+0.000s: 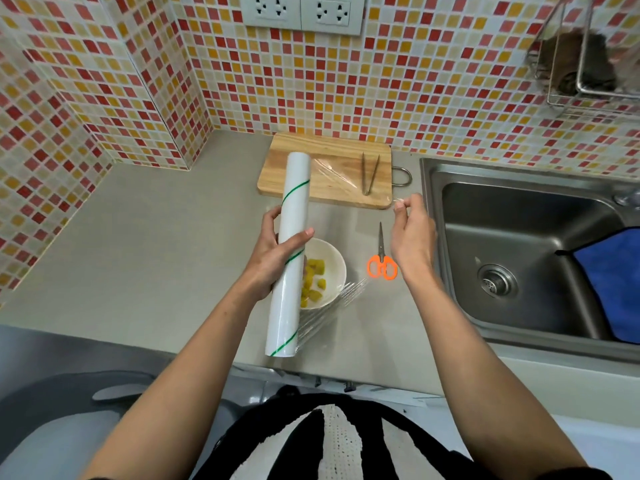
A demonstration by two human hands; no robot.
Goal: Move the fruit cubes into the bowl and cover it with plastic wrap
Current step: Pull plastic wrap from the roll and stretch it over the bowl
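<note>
So my left hand (273, 252) was wrapped around the plastic wrap roll (289, 254), thumb across the front, holding it tilted up over the counter (156, 237) with the far end pointing toward the cutting board (343, 161). My right hand (412, 233) was pinching the free edge of the plastic wrap sheet (349, 216) between thumb and fingertips, out near the corner of the board by the sink (519, 244). The film was stretched from the roll across to that hand, all crinkly near the bottom end of the roll.

The white bowl (329, 265) sat on the counter right under the roll, half hidden by it, with the yellow fruit cubes (317, 280) already inside. No cubes showed on the board, just the metal tongs (370, 174) lying there under the film.

The orange-handled scissors (382, 259) lay on the counter between the bowl and my right wrist, blades pointing away from me. A blue cloth (613, 285) hung over the sink's right edge.
</note>
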